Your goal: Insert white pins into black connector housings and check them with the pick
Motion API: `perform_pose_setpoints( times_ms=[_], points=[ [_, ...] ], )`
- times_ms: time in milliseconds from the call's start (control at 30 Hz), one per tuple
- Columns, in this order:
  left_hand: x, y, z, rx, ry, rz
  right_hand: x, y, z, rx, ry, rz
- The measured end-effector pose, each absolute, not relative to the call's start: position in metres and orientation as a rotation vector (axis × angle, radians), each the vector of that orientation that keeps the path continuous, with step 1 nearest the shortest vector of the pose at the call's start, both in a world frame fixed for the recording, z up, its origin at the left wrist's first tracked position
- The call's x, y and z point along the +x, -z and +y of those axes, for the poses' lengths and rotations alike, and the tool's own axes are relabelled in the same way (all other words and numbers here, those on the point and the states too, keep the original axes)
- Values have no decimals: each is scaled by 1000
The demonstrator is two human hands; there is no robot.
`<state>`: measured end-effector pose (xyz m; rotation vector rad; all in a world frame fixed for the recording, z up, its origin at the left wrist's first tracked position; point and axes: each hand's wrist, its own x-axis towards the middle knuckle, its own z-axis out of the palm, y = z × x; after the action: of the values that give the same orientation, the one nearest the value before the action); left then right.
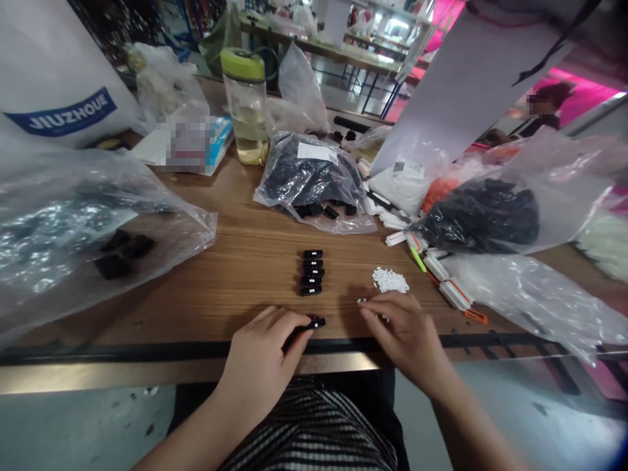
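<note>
Between the thumb and fingers of my left hand (pixel 267 343) is a small black plastic part (pixel 318 323) with a white dot on its face, held just above the table's front edge. My right hand (pixel 405 333) is closed in a pinch, thumb near forefinger. Tiny white pieces (pixel 362 301) show at its fingertips; whether one is gripped is hard to make out. Just beyond that hand lies a heap of small white pieces (pixel 390 280). Several black parts with white dots (pixel 312 272) lie in a short column ahead of my left hand.
A clear bag of black parts (pixel 314 173) lies at the back middle, beside a lidded bottle (pixel 246 108). Plastic bags stand left (pixel 88 229) and right (pixel 485 212). White-and-orange pieces (pixel 454 294) line the right side. A person (pixel 544 108) is in the background.
</note>
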<state>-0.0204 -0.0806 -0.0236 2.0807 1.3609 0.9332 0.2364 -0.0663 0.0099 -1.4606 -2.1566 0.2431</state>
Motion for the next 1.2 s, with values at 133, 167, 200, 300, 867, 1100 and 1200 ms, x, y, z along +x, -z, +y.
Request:
perform_pose_setpoints(
  times_ms=[133, 167, 200, 300, 867, 1100, 1200],
  points=[
    [-21, 25, -81, 2099, -953, 1365, 304, -4, -71, -1833, 23, -2016],
    [-21, 25, -81, 2104, -955, 1368, 316, -2, -73, -1877, 34, -2005],
    [-21, 25, -81, 2107, -956, 1370, 325, -1, -74, -1910, 16, -1997],
    [-20, 24, -81, 2109, -953, 1385, 330, 3, -79, -1936, -98, -1964],
    [-19, 20, -80, 2034, -908, 1355, 267, -17, -75, -1720, -524, -1807],
    [-20, 19, -82, 2027, -898, 1355, 181, -30, -61, -1295, -766, -2241],
    [-19, 17, -82, 2022, -896, 1355, 174, -28, -57, -1292, -777, -2297]
  ],
)
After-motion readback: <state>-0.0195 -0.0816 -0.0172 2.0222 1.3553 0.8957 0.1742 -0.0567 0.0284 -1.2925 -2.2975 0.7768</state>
